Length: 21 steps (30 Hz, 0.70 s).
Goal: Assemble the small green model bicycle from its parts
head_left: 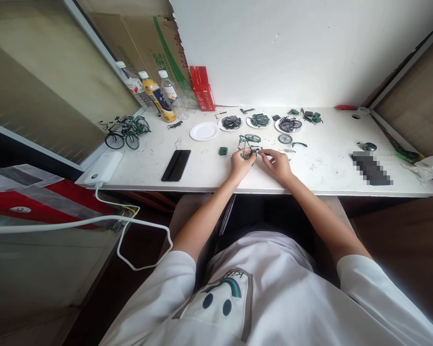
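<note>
My left hand point(242, 165) is closed around a small green model bicycle point(248, 143), whose spoked wheel points away from me. Close on its right, my right hand point(277, 164) has thumb and forefinger pinched together at the model's near end; whatever lies between those fingertips is too small to make out. A loose wheel point(285, 139) and a curved green fender-like piece point(299, 144) lie just beyond my right hand. To the left of the model sits a small green block-shaped part point(223, 151).
Paper plates with small parts point(231, 123) line the back, beside a bare white plate point(204, 131). A phone point(176, 165) and finished-looking model bicycles point(127, 130) are at left. Bottles point(157, 96) and a red box point(202, 89) stand behind. A power strip point(103, 168) occupies the left corner.
</note>
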{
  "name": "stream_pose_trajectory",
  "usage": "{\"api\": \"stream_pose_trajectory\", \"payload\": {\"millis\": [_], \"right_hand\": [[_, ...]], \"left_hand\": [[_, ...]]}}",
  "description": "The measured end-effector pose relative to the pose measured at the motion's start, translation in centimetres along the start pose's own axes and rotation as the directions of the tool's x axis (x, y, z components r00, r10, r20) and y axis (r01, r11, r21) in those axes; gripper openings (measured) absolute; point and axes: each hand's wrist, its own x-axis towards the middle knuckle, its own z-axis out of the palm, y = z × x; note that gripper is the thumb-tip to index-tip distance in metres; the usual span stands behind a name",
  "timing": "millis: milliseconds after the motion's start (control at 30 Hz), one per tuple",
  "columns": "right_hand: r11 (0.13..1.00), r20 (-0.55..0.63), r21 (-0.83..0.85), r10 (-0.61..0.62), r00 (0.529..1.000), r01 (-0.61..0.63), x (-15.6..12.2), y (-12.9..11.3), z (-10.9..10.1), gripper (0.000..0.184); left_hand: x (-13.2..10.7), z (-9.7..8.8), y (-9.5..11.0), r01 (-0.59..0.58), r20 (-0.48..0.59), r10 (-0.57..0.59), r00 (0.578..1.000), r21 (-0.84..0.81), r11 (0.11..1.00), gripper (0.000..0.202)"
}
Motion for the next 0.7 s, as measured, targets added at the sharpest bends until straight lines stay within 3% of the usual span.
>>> {"api": "stream_pose_trajectory", "payload": {"millis": [400,700], "right_hand": [[0.992,-0.001,0.124,-0.034,0.999,0.034,0.2,0.7,0.1,0.049],[0.998,-0.043,-0.045,0.051,0.998,-0.053,0.2,1.3,0.2,0.060]], "left_hand": [[0.1,0.0,-0.5,-0.017,0.012,0.017,1.000,0.002,1.000,0.030],[0.1,0.0,-0.4,-0.025,0.037,0.025,0.999,0.000,1.000,0.029]]}}
